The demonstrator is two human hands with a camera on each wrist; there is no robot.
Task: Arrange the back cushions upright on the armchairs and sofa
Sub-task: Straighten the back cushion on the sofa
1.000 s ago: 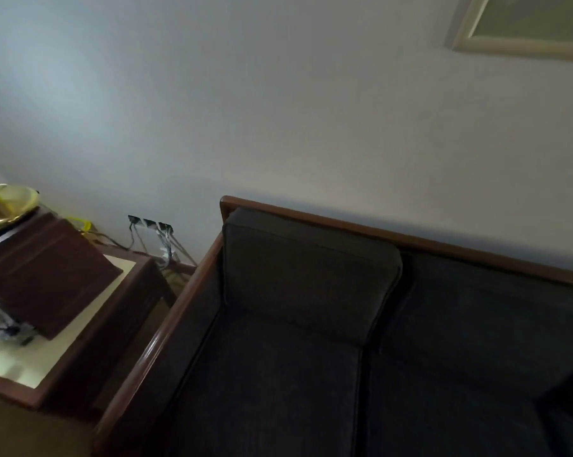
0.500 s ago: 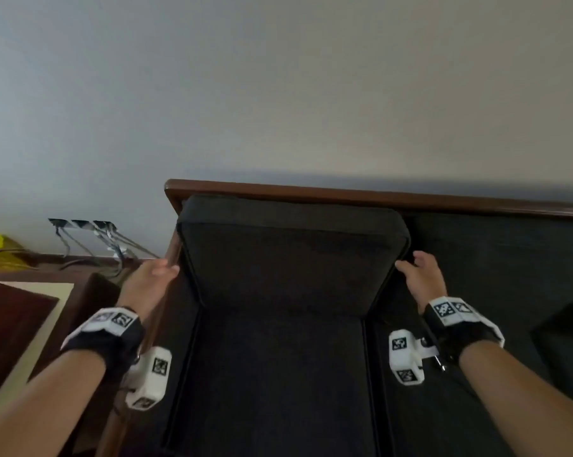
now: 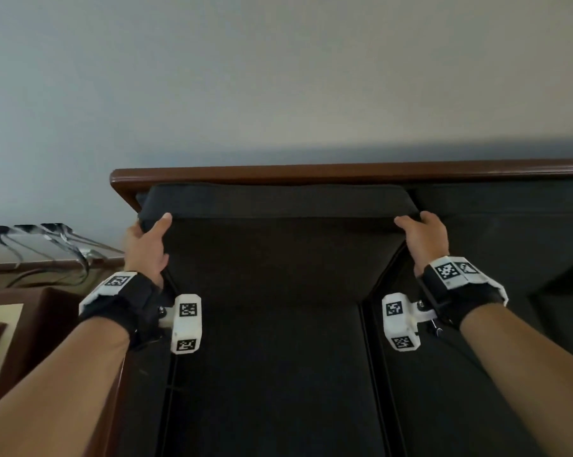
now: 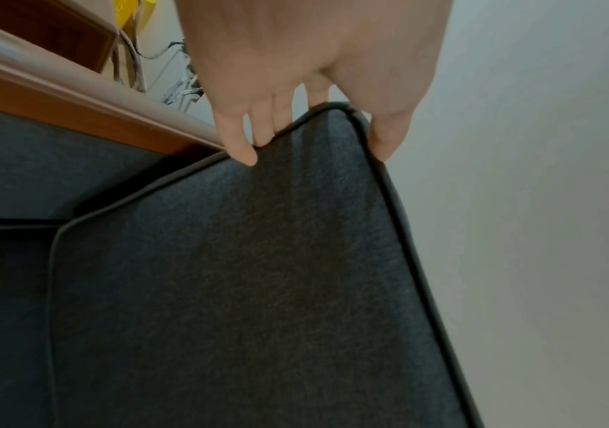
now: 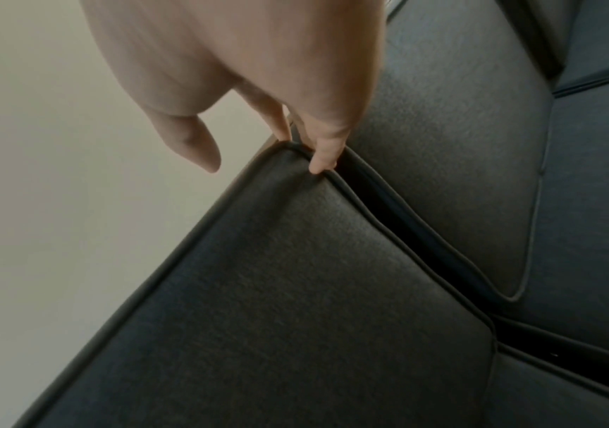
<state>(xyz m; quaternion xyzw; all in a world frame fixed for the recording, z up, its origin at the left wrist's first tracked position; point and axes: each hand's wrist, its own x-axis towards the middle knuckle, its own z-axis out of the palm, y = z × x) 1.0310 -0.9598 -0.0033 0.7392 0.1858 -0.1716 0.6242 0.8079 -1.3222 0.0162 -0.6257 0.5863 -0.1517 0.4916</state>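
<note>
Side surface (image 3: 11, 311) showing at 9 o'clock of the head view, dark wood with a pale top panel; cables (image 3: 47, 245) trailing along the wall behind it at about 10 o'clock. Left hand (image 3: 146, 249) gripping the upper left corner of the back cushion (image 3: 278, 252), thumb lying across the front face, fingers (image 4: 240, 144) curling round the piped edge in the left wrist view, pinching the corner between them. The dark grey cushion is standing against the sofa (image 3: 272, 390) back at centre, its top edge sitting just under the wooden rail (image 3: 311, 173) at 12 o'clock, its lower edge meeting the seat. Right hand (image 3: 426, 239) holding the upper right corner at 2 o'clock, thumb lying on the front; in the right wrist view fingers (image 5: 325, 153) are hooking over the piping, thumb apart from the fabric. Second back cushion (image 5: 460, 162) lying just beside, at 3 o'clock, a narrow dark gap separating the two.
</note>
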